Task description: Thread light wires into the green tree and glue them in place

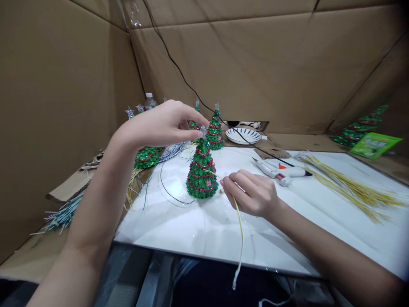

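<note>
A small green glitter Christmas tree (202, 172) with red bead garlands stands on the white board (198, 226). My left hand (159, 124) pinches the clear star at its top. My right hand (251, 192) is closed on a thin yellow wire (239, 226); one end runs to the tree's side, the other hangs over the board's front edge.
Several more green trees (214, 130) stand behind, one at far right (359, 125). A white glue gun (281, 172) lies with its black cord running up. A plate (243, 135), a bundle of yellow wires (351, 187), white-green wires (62, 215) at left. Cardboard walls surround.
</note>
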The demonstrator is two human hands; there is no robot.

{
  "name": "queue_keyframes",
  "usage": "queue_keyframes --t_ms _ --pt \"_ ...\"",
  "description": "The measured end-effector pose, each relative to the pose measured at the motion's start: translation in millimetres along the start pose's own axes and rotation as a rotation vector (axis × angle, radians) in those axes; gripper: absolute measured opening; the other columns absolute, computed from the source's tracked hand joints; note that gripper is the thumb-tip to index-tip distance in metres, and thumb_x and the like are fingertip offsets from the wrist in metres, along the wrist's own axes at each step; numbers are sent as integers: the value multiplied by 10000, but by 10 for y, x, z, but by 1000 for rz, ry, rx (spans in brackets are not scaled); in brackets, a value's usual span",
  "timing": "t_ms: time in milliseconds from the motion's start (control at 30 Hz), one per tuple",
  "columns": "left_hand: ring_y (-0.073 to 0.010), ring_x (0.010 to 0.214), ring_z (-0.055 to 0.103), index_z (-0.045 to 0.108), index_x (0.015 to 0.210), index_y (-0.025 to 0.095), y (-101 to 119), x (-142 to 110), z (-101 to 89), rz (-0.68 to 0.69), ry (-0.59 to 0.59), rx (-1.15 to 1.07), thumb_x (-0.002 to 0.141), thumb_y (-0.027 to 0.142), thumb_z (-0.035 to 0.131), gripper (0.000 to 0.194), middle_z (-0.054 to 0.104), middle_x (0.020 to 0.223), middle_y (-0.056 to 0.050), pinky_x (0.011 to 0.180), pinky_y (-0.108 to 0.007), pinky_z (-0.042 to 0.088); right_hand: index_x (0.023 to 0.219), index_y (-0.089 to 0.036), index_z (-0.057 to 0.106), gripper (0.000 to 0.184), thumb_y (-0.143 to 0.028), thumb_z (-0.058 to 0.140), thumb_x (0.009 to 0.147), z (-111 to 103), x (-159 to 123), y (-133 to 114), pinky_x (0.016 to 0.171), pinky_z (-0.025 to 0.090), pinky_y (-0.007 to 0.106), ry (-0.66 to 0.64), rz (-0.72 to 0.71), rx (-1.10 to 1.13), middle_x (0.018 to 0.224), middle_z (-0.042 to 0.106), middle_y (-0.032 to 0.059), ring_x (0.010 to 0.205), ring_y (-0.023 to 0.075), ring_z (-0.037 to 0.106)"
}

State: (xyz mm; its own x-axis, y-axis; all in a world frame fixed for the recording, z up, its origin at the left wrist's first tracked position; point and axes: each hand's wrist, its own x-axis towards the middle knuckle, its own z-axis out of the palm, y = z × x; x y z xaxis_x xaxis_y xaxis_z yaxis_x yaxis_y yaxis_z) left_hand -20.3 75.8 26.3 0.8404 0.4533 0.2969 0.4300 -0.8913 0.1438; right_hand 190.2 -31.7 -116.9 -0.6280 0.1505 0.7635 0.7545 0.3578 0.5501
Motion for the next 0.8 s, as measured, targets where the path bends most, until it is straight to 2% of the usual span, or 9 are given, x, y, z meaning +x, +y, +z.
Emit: queue_keyframes --t_ms 267,367,467,567,667,733,800 --pt "-180 860 653 687 1159 188 -16 4 3 21 5 -16 831 370 570 393 718 994 -54 843 -316 472 612 -180 532 249 -134 689 800 -9 -40 -58 420 222 301 -51 -100 -17 546 455 -30 521 96 378" --pt "-172 853 651 690 1143 192 -20 4 2 26 9 -13 828 365 570 379 719 995 -50 822 -302 475 624 -190 535 243 -139 657 828 -5 -30 -94 412 222 298 -59 -85 -7 540 440 -35 515 93 379" --pt "-172 856 648 690 1146 193 -25 3 -2 25 5 -3 833 372 567 381 715 995 -50 806 -299 479 619 -195 526 256 -145 643 841 2 -17 -128 413 256 290 -44 -36 36 549 492 -33 508 86 416" --pt "-173 847 644 680 1166 189 -23 1 -6 33 -3 -6 848 384 557 393 706 998 -53 782 -298 482 649 -184 550 210 -125 652 823 18 -6 -147 427 315 274 -5 129 144 578 557 -16 524 88 488" --pt "-173 881 634 667 1178 202 15 -12 -13 78 30 2 841 360 576 383 674 1089 -64 777 -287 482 724 -163 597 123 -104 640 823 30 26 -134 469 378 250 39 372 343 626 600 2 541 86 511" --pt "-173 898 620 681 1136 212 71 -32 -23 115 87 28 825 326 606 340 649 1125 -71 771 -281 478 727 -165 604 130 -107 616 843 20 69 -103 474 384 238 90 545 469 618 593 -1 529 81 488" --pt "-163 846 606 715 1042 206 143 -63 -38 160 116 43 826 295 617 254 657 1045 -69 733 -276 469 714 -168 609 153 -129 603 862 -6 120 -64 455 369 228 137 698 556 610 585 0 536 83 484"
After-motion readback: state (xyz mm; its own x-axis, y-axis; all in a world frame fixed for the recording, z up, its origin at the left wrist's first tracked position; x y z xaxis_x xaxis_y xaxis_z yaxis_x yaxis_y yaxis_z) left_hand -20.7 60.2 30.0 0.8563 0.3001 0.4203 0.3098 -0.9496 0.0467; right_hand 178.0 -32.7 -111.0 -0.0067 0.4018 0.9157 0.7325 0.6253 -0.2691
